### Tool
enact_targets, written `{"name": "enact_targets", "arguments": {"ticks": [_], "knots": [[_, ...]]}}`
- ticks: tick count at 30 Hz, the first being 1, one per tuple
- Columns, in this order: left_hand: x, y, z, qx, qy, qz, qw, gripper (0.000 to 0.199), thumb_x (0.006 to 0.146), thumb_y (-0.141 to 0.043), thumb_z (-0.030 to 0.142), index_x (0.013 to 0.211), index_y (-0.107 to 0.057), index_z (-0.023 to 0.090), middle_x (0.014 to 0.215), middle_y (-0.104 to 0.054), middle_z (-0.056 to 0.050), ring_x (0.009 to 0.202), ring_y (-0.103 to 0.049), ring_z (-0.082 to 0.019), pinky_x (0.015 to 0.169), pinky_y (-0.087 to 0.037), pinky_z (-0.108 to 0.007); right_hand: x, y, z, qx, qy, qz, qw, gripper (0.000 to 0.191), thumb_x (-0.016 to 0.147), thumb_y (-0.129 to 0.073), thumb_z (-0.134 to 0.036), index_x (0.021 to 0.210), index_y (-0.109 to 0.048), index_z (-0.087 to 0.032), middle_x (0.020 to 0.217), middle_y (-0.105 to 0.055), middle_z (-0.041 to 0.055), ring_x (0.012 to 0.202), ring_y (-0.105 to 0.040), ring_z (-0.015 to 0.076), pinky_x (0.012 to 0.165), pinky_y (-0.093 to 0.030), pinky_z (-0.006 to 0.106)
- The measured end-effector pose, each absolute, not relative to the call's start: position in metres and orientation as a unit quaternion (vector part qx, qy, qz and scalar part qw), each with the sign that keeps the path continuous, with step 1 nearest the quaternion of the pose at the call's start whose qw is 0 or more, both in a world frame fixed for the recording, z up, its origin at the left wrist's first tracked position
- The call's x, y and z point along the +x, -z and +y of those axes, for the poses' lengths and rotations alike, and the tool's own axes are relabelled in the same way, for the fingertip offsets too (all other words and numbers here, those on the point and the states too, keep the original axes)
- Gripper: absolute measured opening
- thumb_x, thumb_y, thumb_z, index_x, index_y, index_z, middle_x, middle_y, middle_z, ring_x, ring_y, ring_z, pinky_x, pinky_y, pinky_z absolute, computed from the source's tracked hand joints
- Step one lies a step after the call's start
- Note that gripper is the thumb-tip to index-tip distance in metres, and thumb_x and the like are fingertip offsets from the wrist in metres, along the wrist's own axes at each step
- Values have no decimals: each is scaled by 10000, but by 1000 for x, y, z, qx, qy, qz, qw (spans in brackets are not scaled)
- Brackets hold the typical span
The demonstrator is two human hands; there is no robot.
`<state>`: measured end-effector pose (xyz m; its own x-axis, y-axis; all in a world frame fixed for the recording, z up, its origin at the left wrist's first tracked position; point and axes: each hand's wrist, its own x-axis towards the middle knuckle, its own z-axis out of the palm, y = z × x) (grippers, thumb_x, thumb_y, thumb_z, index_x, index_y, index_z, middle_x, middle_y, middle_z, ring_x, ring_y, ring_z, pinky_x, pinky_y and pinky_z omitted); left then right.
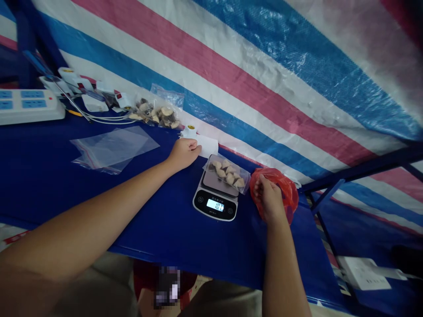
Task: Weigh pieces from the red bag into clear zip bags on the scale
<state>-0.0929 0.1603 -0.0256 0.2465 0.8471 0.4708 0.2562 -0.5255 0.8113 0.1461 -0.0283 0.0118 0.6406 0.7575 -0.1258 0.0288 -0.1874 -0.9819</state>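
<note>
My left hand (185,152) is closed in a loose fist beside a white paper (207,145) at the back of the table; what its fingers hold, if anything, is hidden. Between my hands stands a small digital scale (215,203), its lit display reading about 10.7. A clear zip bag (245,182) lies on its pan, with several pale, dark-edged pieces (228,172) like dried mushroom. My right hand (268,198) is at the mouth of a red plastic bag (288,193), fingers curled together. I cannot make out what they grip.
Flat clear zip bags (114,147) lie on the blue table (158,224) at left. Behind them are a filled clear bag (158,113), white lamp sockets with cables (109,118) and a power strip (29,107). Striped sheeting (231,66) hangs close behind the table.
</note>
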Motion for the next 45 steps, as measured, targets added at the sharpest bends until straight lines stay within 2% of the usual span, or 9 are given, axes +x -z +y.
{"name": "enact_targets", "arguments": {"ticks": [10, 13, 19, 22, 26, 29, 37, 41, 45], "knots": [[-93, 23, 159, 728, -481, 383, 305, 460, 765, -599, 290, 520, -218, 209, 494, -228, 59, 511, -262, -87, 549, -231, -285, 147, -15, -30, -686, -351, -282, 572, 403, 672, -818, -562, 722, -699, -180, 674, -618, 8, 527, -482, 101, 386, -283, 198], [-93, 22, 155, 728, -480, 371, 319, 395, 790, -610, 335, 547, -326, 207, 507, -330, 59, 522, -328, -90, 553, -279, -273, 147, -12, -30, -680, -363, -309, 558, 409, 675, -833, -567, 779, -742, -182, 710, -639, 13, 542, -488, 103, 401, -303, 201], [-90, 17, 136, 804, -380, 301, 344, 197, 836, -638, 393, 837, -605, 199, 756, -632, 10, 657, -541, -120, 629, -406, -275, 141, -7, -27, -660, -367, -356, 550, 317, 717, -803, -451, 929, -817, -216, 736, -672, 7, 626, -523, 134, 478, -353, 229], [-87, 16, 127, 832, -367, 273, 313, 239, 835, -668, 411, 944, -617, 204, 854, -659, -14, 755, -591, -146, 713, -451, -298, 135, -8, -26, -651, -354, -405, 535, 293, 772, -761, -395, 1014, -823, -242, 835, -724, 8, 668, -542, 136, 548, -402, 240], [-83, 16, 124, 846, -372, 255, 284, 232, 812, -704, 385, 945, -635, 207, 987, -653, -47, 897, -620, -181, 816, -483, -332, 128, -7, -24, -641, -315, -493, 497, 346, 804, -788, -413, 1117, -790, -265, 1028, -762, 21, 827, -642, 177, 712, -495, 278], [-83, 13, 123, 852, -354, 244, 300, 163, 814, -703, 327, 924, -681, 209, 980, -659, -46, 884, -627, -177, 818, -489, -337, 126, -2, -22, -639, -291, -523, 482, 327, 806, -797, -432, 1069, -775, -240, 972, -759, 29, 856, -666, 196, 759, -517, 296], [-75, -18, 106, 822, -378, 223, 363, 103, 879, -632, 257, 887, -702, 182, 933, -678, -43, 788, -621, -124, 718, -496, -270, 134, -8, -27, -629, -379, -399, 549, 342, 664, -838, -357, 962, -737, -225, 791, -679, -12, 635, -554, 133, 528, -447, 241], [-56, -46, 97, 834, -401, 169, 341, 84, 873, -614, 212, 865, -687, 171, 955, -664, -52, 784, -605, -122, 695, -485, -262, 140, -14, -31, -590, -452, -300, 598, 341, 612, -830, -291, 938, -753, -223, 790, -699, -9, 671, -600, 139, 558, -481, 241], [-33, -80, 94, 871, -392, 110, 276, 104, 875, -582, 149, 878, -683, 173, 941, -672, -49, 840, -611, -142, 767, -478, -292, 144, -17, -34, -528, -522, -259, 618, 302, 662, -858, -309, 934, -743, -247, 870, -741, -13, 724, -652, 141, 641, -533, 256]]}}
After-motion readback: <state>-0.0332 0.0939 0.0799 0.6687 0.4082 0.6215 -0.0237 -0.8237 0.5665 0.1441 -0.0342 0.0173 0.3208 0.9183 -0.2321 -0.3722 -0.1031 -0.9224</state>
